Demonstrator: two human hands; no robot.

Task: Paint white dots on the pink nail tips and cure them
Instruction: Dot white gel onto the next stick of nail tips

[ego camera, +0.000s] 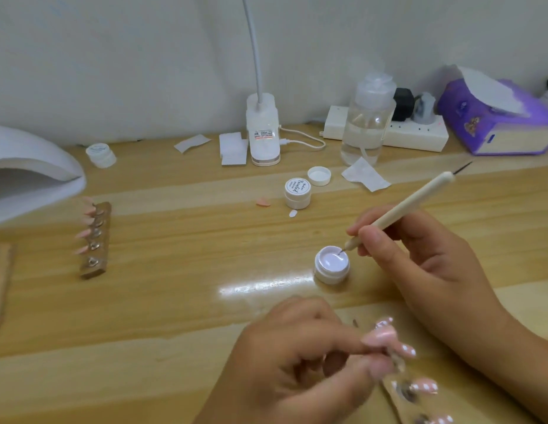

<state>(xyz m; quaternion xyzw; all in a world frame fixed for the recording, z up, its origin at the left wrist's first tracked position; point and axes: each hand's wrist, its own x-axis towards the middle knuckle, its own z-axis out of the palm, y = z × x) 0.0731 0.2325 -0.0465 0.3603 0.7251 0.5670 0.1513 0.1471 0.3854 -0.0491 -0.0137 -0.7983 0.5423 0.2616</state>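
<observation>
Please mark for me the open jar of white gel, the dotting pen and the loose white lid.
open jar of white gel (330, 276), head view, on its front wall.
dotting pen (410, 203), head view, on the middle of its cream handle.
loose white lid (319, 175), head view, on its upturned inside.

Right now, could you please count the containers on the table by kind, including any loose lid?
Small white pots: 3 (open pot, labelled pot, back-left pot)
Loose lid: 1
Clear bottle: 1
Total: 5
</observation>
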